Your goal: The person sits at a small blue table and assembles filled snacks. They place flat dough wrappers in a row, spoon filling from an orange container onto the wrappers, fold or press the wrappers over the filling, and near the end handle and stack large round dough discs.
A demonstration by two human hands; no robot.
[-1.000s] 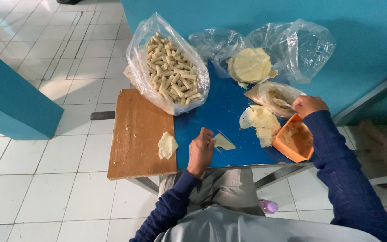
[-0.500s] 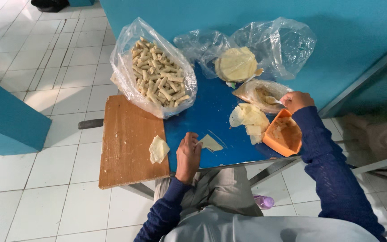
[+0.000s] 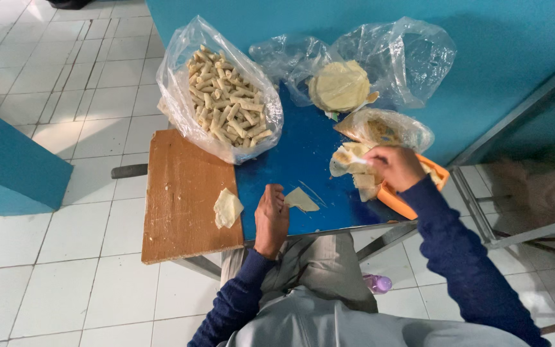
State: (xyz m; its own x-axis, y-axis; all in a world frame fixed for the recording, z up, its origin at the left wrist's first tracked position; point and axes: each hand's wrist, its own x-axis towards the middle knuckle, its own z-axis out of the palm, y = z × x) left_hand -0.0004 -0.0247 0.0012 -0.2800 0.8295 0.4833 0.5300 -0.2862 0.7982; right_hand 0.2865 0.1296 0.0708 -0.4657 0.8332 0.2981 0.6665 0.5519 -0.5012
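The left hand (image 3: 271, 217) is resting palm down on the blue table (image 3: 303, 160), its fingers lying close together and flat, gripping nothing. Just beyond the fingertips, slightly to their right and touching or nearly touching them, a pale triangular wrapper piece (image 3: 302, 200) is lying flat on the blue surface. To the left of those fingers, a folded wrapper (image 3: 227, 208) is sitting on the wooden board (image 3: 181, 193), close to the board's edge where it meets the table.

The right hand (image 3: 393, 167) is reaching over the orange tray (image 3: 412, 204), its fingers curling narrowly around something pale; whether they are pinching a wrapper or a small utensil cannot be told. Right under and beside these fingers a loose pile of wrappers (image 3: 348, 160) is spilling from a small plastic bag (image 3: 387, 128).

Well beyond the left fingertips, a clear bag of rolled pastries (image 3: 226, 106) is sitting partly on the board, partly on the table. Beyond the right fingers, a round stack of wrappers (image 3: 340, 85) is lying inside an open clear bag (image 3: 412, 58) against the blue wall
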